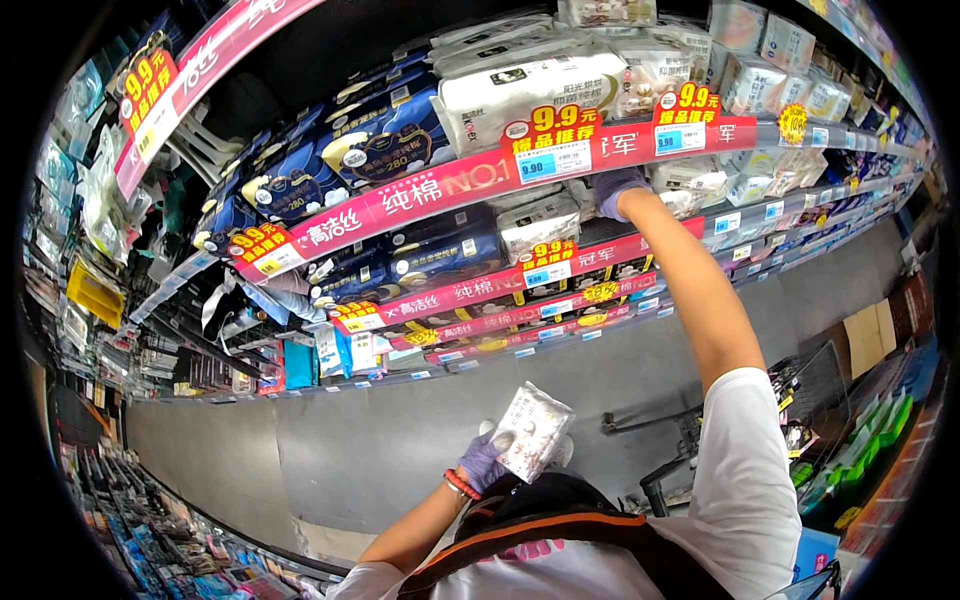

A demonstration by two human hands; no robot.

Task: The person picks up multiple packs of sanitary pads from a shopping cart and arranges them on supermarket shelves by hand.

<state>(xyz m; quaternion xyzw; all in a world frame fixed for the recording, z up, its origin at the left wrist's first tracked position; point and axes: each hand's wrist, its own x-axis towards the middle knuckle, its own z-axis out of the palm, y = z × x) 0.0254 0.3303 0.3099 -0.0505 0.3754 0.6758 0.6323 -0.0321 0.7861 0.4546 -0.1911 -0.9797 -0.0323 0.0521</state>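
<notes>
My left hand [482, 460], in a purple glove, grips a white soft pack [537, 429] printed with cotton flowers, low in front of my body. Further up, my right hand [619, 193] reaches into the second shelf, below the pink-red label strip [420, 191] of the shelf above. Its fingers are hidden inside, so whether they hold anything does not show. White packs [537, 225] lie to the left of this hand, and more white packs [690, 180] lie to its right. Dark blue packs [442, 259] fill the same shelf further left.
Larger white packs [525, 94] and navy packs [382, 142] crowd the upper shelf. Price tags [555, 161] stick out along its edge. A shopping cart [686, 431] stands on the grey floor [360, 457] to my right. Hanging goods [105, 210] line the left side.
</notes>
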